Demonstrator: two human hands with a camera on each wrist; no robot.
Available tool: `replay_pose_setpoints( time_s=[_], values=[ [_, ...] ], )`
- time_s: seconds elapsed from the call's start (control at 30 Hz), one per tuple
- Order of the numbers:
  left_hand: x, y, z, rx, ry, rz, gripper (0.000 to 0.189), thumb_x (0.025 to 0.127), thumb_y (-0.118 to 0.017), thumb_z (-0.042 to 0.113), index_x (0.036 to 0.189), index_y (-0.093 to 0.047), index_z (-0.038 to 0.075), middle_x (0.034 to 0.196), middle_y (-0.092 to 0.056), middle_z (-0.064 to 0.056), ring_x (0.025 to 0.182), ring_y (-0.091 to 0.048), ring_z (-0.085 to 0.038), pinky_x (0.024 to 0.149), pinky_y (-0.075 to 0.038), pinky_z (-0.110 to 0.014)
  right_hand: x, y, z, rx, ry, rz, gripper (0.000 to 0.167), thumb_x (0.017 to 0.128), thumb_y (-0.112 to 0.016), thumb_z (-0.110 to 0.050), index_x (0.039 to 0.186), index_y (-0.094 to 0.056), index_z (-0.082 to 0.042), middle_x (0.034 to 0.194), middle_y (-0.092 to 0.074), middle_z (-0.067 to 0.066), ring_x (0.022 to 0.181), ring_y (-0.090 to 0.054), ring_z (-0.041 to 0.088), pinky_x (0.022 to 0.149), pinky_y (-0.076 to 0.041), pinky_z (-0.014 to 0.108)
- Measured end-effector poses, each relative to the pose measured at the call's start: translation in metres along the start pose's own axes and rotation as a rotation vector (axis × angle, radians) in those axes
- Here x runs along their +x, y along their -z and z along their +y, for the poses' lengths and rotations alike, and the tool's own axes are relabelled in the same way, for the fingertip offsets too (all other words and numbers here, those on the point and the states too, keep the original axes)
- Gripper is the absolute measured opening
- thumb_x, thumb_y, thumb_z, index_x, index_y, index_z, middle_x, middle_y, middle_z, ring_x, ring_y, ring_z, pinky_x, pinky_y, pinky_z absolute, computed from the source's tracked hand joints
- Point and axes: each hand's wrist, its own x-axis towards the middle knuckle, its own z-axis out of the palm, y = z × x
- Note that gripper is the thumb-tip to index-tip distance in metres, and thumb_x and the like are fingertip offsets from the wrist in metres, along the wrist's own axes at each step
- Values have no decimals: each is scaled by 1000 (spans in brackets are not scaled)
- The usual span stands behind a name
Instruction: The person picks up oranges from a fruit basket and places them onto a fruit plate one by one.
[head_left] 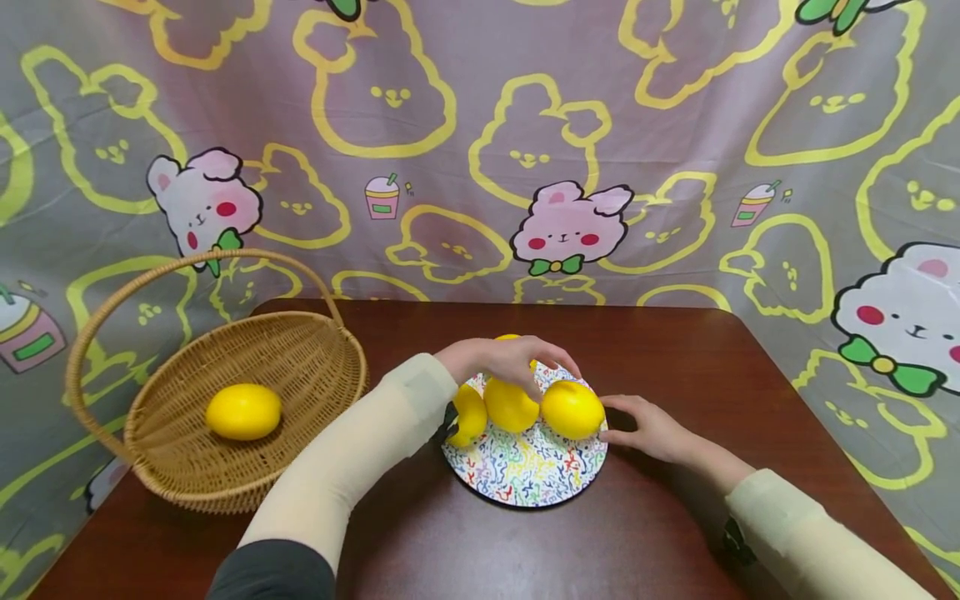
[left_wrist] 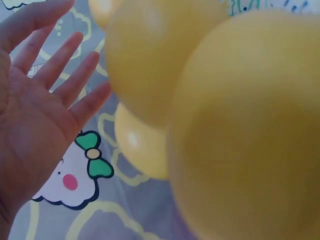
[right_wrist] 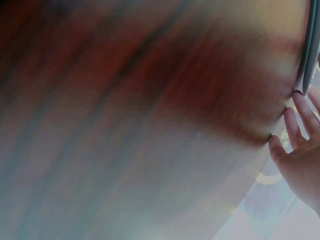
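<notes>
Several yellow lemons rest on a round plate [head_left: 525, 483] with a colourful squiggle pattern. My left hand [head_left: 513, 362] reaches over them with fingers spread, its fingertips between the middle lemon [head_left: 510, 408] and the right-hand lemon [head_left: 573, 410]. Loosely extended fingers of this hand also show in the left wrist view, beside a large, close lemon [left_wrist: 250, 130]. At the plate's right rim is my right hand [head_left: 648, 427], thumb and fingers apart and the tips right at the edge beside the right-hand lemon. The left forearm partly covers the left lemon [head_left: 470, 417].
To the left stands a wicker basket [head_left: 315, 367] with a tall arched handle; another lemon [head_left: 243, 412] lies inside it. Everything stands on a dark brown table [head_left: 645, 350]. A patterned cloth [head_left: 465, 167] hangs behind the table and along its sides.
</notes>
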Motion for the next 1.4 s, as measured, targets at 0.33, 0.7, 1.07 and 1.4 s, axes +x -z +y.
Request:
replay_pose_setpoints(
  time_s=[0.33, 0.7, 1.07, 1.4],
  values=[
    [-44, 16, 10, -7, -13, 60, 54, 83, -72, 2, 132, -58, 18, 138, -53, 1, 130, -43, -20, 106, -34, -48, 1, 1, -1, 0, -14, -11, 59, 86, -74, -35, 131, -57, -1, 128, -59, 16, 119, -52, 38, 99, -37, 59],
    [-114, 31, 20, -41, -45, 158, 53, 83, -74, 3, 132, -57, 13, 134, -55, 4, 126, -46, -15, 103, -38, -43, 0, -2, 2, 3, -48, -16, 61, 85, -74, -35, 133, -56, -2, 130, -58, 15, 120, -51, 38, 100, -37, 58],
    [-182, 34, 8, -85, -64, 311, 52, 83, -75, 5, 131, -56, 4, 132, -57, -6, 123, -52, -23, 102, -39, -48, 0, -3, 4, -1, -75, -20, 61, 86, -73, -38, 133, -56, -4, 131, -57, 15, 121, -50, 38, 99, -37, 59],
    [-228, 34, -2, -64, 15, 384, 43, 86, -74, 9, 126, -61, 12, 127, -60, -2, 119, -54, -24, 102, -38, -52, 0, -2, 3, 1, -73, -11, 61, 85, -74, -36, 133, -56, -3, 130, -57, 16, 121, -50, 39, 100, -37, 59]
  ],
)
